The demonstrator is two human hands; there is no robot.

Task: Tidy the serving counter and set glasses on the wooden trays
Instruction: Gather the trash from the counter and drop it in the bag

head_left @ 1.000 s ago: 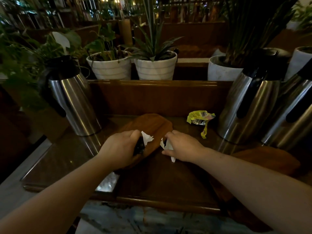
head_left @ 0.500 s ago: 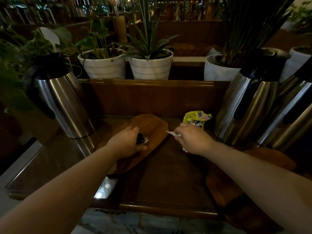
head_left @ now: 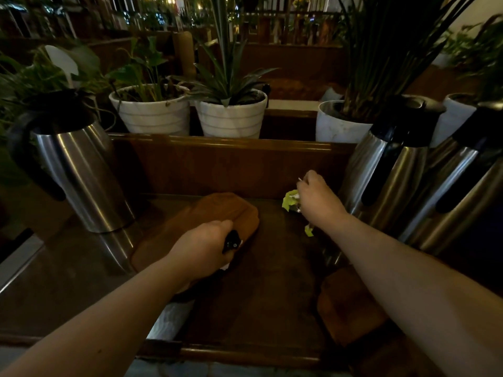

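Observation:
On the dark wooden counter lies a brown wooden tray at the centre, and a second wooden tray lies at the lower right. My left hand rests over the near edge of the central tray, closed on a small black object and a bit of white paper. My right hand is at the back right, fingers pinched on a scrap of white paper and touching a crumpled yellow-green wrapper. A small torn piece of wrapper lies below that hand. No glasses are in view.
A steel thermos jug stands at the left; two more steel jugs crowd the right side beside my right hand. White plant pots sit on the ledge behind the counter's raised wooden back.
My right hand has moved from the central tray back and right to the yellow-green wrapper, carrying its paper scrap. My left hand stays over the tray; its white paper is now mostly hidden.

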